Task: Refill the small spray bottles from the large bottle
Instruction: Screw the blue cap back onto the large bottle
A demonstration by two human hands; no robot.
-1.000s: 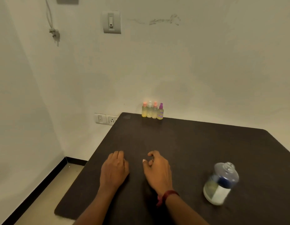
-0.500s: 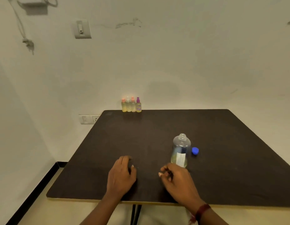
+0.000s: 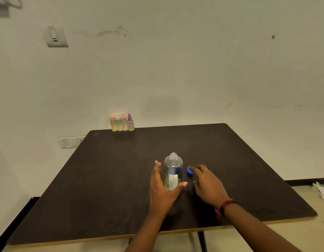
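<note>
A large clear bottle [image 3: 173, 171] stands upright and uncapped in the middle of the dark table [image 3: 103, 179], with a little yellowish liquid at its bottom. Its blue cap [image 3: 189, 170] lies just to its right. My left hand [image 3: 160, 190] cups the bottle from the left, with the fingers straight along its side and the thumb across the front of its base. My right hand [image 3: 206, 182] lies on the table with its fingertips at the blue cap. Several small spray bottles [image 3: 122, 123] with pink, white and purple tops stand in a row at the table's far left edge.
The table's far edge sits against a white wall. A wall socket [image 3: 72, 141] is beside its far left corner and a switch [image 3: 56, 36] is higher up. Crumpled paper [image 3: 321, 190] lies on the floor at the right.
Both hands have moved forward from the near part of the table. The left hand now cups the large bottle and the right hand has reached the blue cap.
</note>
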